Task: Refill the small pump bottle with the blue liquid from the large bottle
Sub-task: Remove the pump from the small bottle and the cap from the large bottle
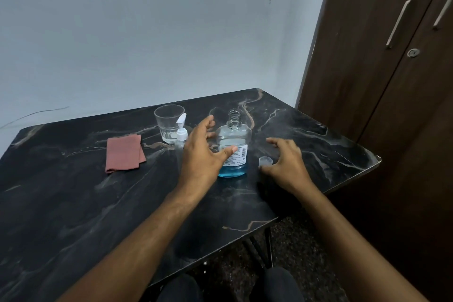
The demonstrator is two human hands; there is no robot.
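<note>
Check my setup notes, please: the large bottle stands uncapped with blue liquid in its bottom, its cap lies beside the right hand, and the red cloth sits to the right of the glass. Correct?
Not quite. The head view shows the red cloth to the left of the glass, not the right. The rest holds: the large bottle is uncapped with blue liquid at its bottom, and its cap lies beside the right hand.

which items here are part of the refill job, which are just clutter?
Job:
large bottle, uncapped, blue liquid low in it
small pump bottle, pump on
clear cap beside the right hand
left hand, open by the large bottle

Lying about:
empty glass tumbler
folded pink cloth
</note>
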